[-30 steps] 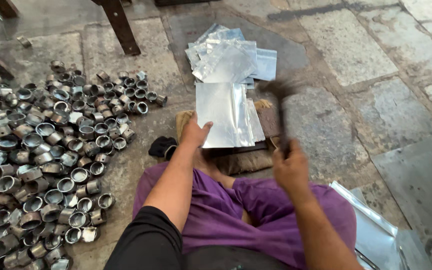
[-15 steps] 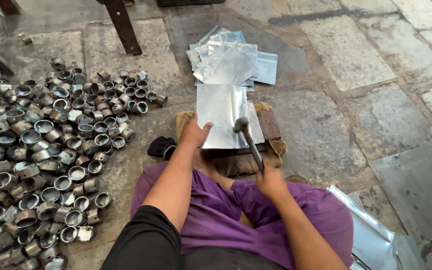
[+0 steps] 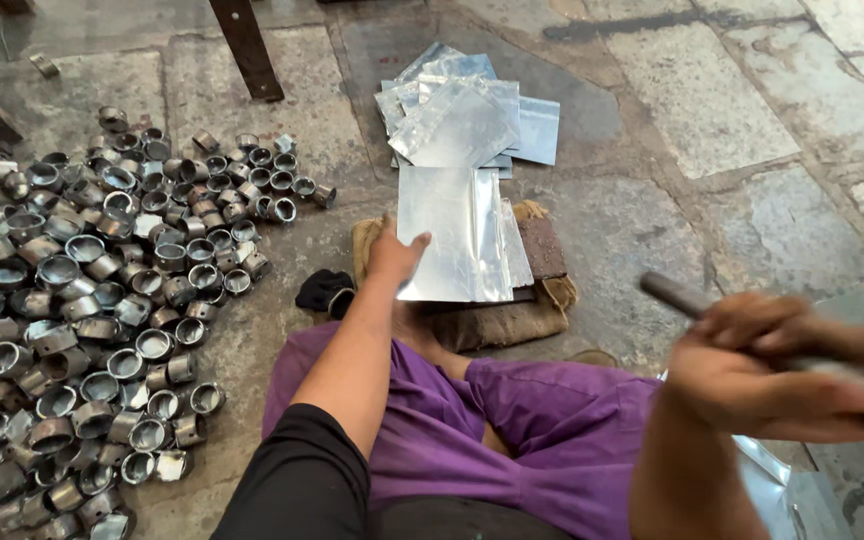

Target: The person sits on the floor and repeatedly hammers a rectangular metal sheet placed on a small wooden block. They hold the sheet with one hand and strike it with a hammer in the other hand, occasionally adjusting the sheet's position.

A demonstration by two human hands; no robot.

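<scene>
- Your left hand (image 3: 392,255) presses flat on the near left corner of the metal sheet (image 3: 452,235), fingers spread narrow, thumb lying on the shiny face.
- The metal sheet lies on a burlap-wrapped block (image 3: 512,310) just beyond your purple-clad knees.
- Your right hand (image 3: 767,365) is raised well right of the sheet, fingers wrapped tight around a hammer handle (image 3: 687,298); head out of sight, motion blurred.
- Loose stack of cut sheets (image 3: 467,115) sits just beyond the sheet, touching its far edge.
- Heap of short metal rings (image 3: 92,300) spreads well left of the sheet on the stone floor (image 3: 732,110).
</scene>
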